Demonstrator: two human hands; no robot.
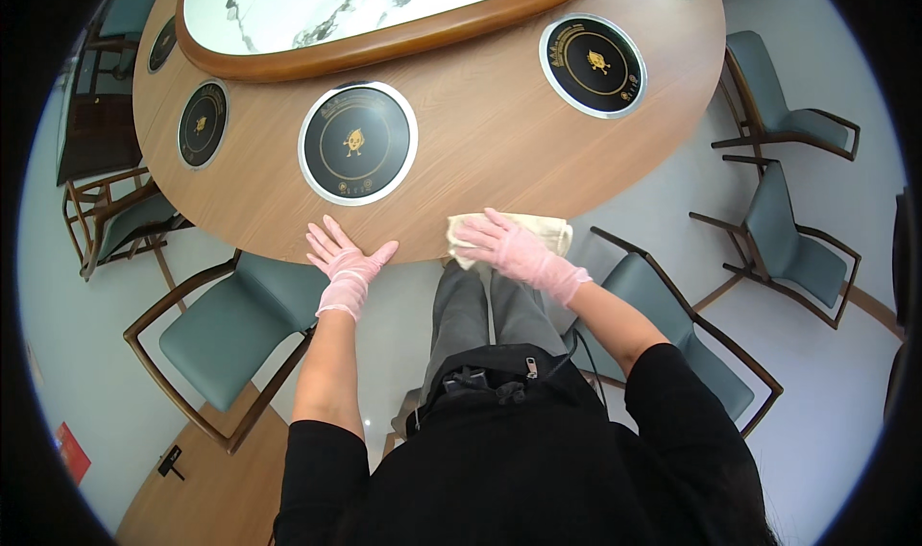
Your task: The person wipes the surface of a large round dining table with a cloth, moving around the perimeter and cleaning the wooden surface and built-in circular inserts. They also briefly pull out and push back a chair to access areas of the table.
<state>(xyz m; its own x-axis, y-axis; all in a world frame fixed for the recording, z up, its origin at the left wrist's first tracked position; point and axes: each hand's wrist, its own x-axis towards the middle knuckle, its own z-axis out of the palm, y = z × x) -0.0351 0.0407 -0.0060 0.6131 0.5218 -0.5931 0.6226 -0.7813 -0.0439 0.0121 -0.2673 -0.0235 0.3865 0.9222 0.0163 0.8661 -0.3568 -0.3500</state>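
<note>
Cream cloth (551,228): folded, at near edge of table (471,152), under your right hand (506,244). Right fingers lie extended over cloth, not bunched round it; even palm pressure and overlapping strokes likely serve best. Your left hand (347,262): fingers wide, no cloth, at table edge; good brace. Nearest round hob (358,144), beyond left hand: trace silver rim carefully.

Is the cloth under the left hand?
No, the cream cloth lies under the right hand, while the left hand rests on the table.
</note>
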